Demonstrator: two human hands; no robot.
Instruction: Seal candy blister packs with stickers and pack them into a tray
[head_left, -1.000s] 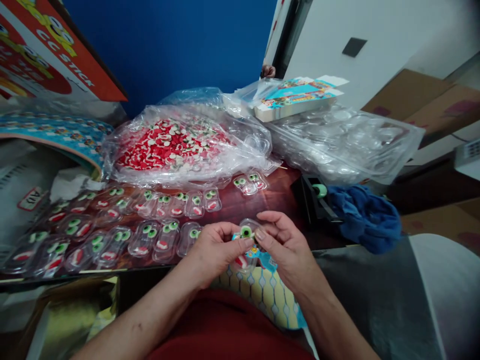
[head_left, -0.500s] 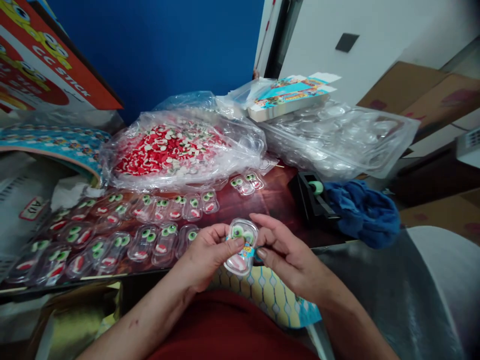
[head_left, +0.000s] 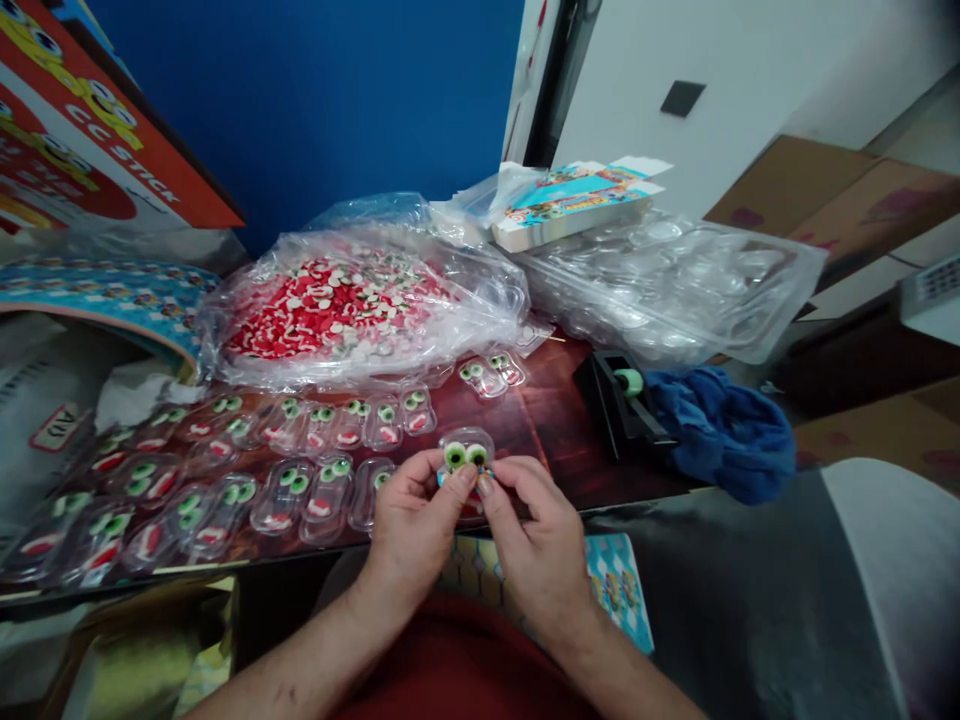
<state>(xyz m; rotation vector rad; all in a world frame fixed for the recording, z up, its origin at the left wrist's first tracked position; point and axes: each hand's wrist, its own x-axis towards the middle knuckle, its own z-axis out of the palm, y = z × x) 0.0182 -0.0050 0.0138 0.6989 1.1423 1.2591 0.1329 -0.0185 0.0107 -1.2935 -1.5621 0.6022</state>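
Since half a second ago the two hands have drawn closer together and the clear blister pack [head_left: 466,455] they share has turned more upright, so its two green candy eyes now peek above the fingertips. The left hand [head_left: 412,520] and the right hand [head_left: 532,540] both pinch that pack, thumbs and forefingers closed on its lower half, just above the near edge of the table [head_left: 555,440].

On the table lie filled blister packs [head_left: 225,470] in two rough rows, roughly two dozen, too crowded at the far left to count exactly; two more [head_left: 491,372] sit apart nearer the bags. One plastic bag of red and white candies [head_left: 345,300] lies behind them, one bag of empty clear shells [head_left: 675,280] to its right, one printed card box [head_left: 574,200] on top, one black tape dispenser [head_left: 615,400] and one blue cloth [head_left: 720,425] touching it.

The tabletop is dark reddish wood; behind stand a blue wall [head_left: 337,100], a white wall and brown cartons [head_left: 825,190]
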